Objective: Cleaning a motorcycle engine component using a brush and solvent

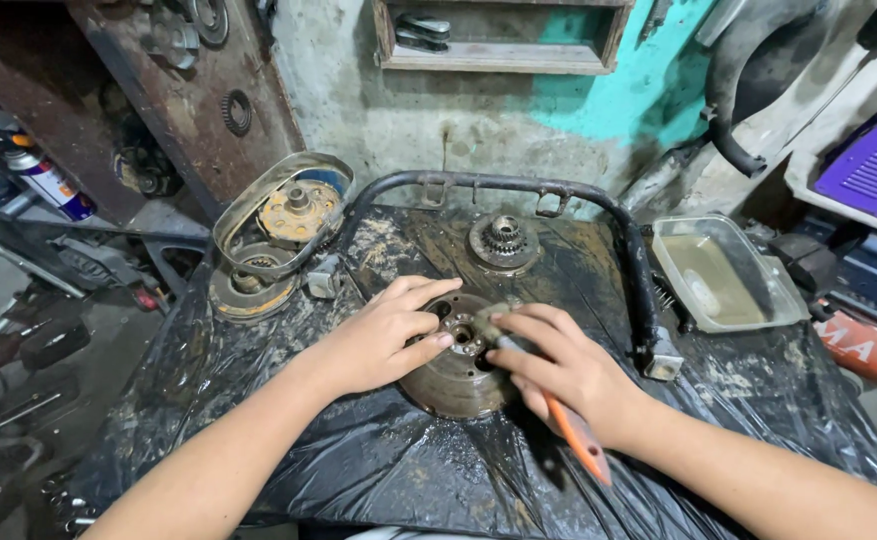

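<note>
The round rusty metal wheel (pixel 455 365) lies in the middle of the black plastic sheet (pixel 378 460). Your left hand (pixel 383 340) lies flat and open on the wheel to keep it from sliding. Your right hand (pixel 568 370), on the wheel's other side, is closed around an orange-handled tool (pixel 576 435), tip at the wheel's center hole.

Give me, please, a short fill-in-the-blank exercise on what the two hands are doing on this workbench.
1. The left hand rests on a round, rusty metal ____.
2. The right hand holds a tool with an ____ handle.
3. The bench is covered with black plastic ____.
4. The clear plastic container sits to the ____ of the hands.

Missing words: flywheel; orange; sheeting; right
</note>
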